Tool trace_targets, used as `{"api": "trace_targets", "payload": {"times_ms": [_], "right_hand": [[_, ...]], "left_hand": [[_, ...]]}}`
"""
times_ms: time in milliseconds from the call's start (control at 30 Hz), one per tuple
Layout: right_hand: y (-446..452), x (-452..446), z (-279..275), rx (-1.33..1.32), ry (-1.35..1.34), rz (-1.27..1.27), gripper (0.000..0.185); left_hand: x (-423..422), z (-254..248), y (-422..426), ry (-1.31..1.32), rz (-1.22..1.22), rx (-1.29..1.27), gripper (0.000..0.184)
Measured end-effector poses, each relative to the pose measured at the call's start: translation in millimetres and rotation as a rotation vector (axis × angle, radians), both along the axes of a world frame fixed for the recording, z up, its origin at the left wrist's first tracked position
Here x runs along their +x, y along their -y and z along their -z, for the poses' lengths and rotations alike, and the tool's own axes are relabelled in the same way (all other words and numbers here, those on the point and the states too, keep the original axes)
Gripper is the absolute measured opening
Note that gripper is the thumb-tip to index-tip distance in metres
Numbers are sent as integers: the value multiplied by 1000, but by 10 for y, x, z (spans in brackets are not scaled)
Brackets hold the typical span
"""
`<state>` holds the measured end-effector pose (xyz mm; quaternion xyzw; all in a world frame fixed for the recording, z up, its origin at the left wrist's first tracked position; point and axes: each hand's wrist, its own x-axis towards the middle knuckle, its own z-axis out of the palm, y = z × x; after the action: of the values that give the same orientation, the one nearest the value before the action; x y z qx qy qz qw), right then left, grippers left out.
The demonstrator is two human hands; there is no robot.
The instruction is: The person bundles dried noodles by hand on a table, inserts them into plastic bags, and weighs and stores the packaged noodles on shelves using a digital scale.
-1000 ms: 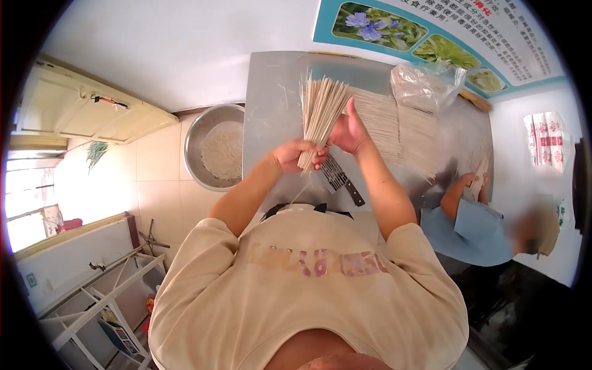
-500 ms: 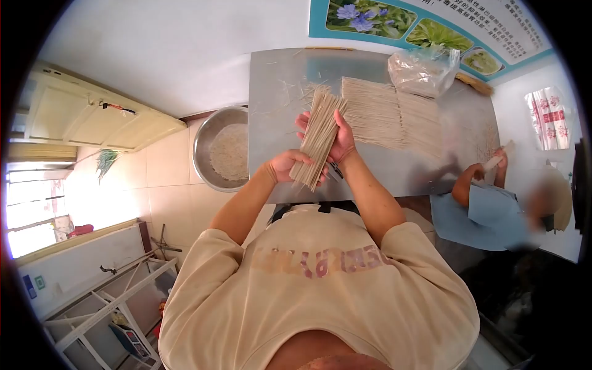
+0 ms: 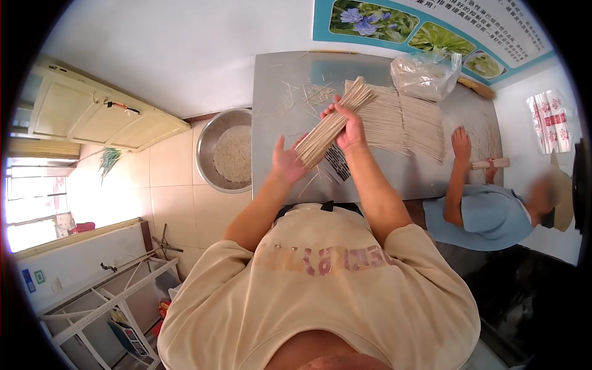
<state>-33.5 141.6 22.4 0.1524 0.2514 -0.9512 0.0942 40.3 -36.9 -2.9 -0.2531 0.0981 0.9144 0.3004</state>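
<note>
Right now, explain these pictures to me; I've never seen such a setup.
There is no machine: a person wears the camera on their head, and it looks down over their shirt at two bare hands. The right hand grips a bundle of thin, pale strands; the left hand is open, its palm at the bundle's near end.

On the metal table lie rows of similar strands, loose pieces, a clear plastic bag and a dark-patterned blade. A metal bowl with pale contents sits beside it. At right, another person holds a smaller bundle.
</note>
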Motion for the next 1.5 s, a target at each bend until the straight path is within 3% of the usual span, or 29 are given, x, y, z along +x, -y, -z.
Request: {"api": "trace_targets", "payload": {"times_ms": [200, 267, 300, 400, 433, 467, 500, 533, 567, 600, 667, 700, 767, 900, 1000, 1067, 1167, 1300, 1367, 1500], "right_hand": [[102, -25, 125, 43, 6, -12, 33], [67, -134, 182, 57, -4, -9, 35], [56, -152, 218, 72, -9, -12, 36], [130, -114, -109, -7, 61, -11, 33], [74, -122, 41, -11, -135, -61, 64], [29, -65, -156, -15, -142, -55, 64], [-33, 65, -355, -211, -236, -163, 84], [-78, 161, -486, -406, -329, -268, 104], [-113, 168, -348, -333, -311, -309, 128], [-93, 185, -256, -339, -310, -297, 128], [-24, 190, -154, -414, -288, -236, 123], [-20, 178, -118, -418, -253, -225, 123], [-31, 186, -97, -363, -263, -218, 121], [-83, 174, -110, -313, -288, -245, 116], [-90, 167, -101, -318, -295, -257, 114], [-96, 160, -107, -302, -315, -261, 112], [-123, 171, -93, -264, -323, -277, 97], [-134, 214, -75, -325, -246, -270, 91], [-133, 246, -122, -376, -239, -261, 88], [-115, 303, -196, -357, -262, -249, 91]], "left_hand": [[-154, 310, 35, 121, -41, -250, 65], [-188, 342, 101, -576, 6, -1241, 55], [-199, 363, 105, -577, 12, -1242, 55], [-258, -221, 59, -751, 471, -1318, 44], [-327, -430, 41, -813, 625, -1336, 42], [-392, -565, 25, -873, 781, -1351, 40], [-388, -645, 49, -878, 793, -1355, 40], [-327, -705, 93, -842, 761, -1027, 41], [-282, -727, 119, -788, 717, -703, 42], [-264, -656, 127, -786, 731, -705, 42], [-252, -562, 120, -542, 725, -318, 44], [-237, -526, 114, -542, 733, -323, 44], [-162, -724, 16, -395, 621, -30, 44], [-171, -700, -39, -286, 626, 34, 46], [-172, -434, -31, -452, 627, -127, 44], [-166, -438, -56, -547, 662, -391, 42], [-146, -452, -64, -517, 660, -505, 41], [-131, -458, 9, -537, 668, -430, 44], [-136, -443, 44, -413, 632, -111, 50], [-94, -464, 77, -407, 612, -84, 50]]}}
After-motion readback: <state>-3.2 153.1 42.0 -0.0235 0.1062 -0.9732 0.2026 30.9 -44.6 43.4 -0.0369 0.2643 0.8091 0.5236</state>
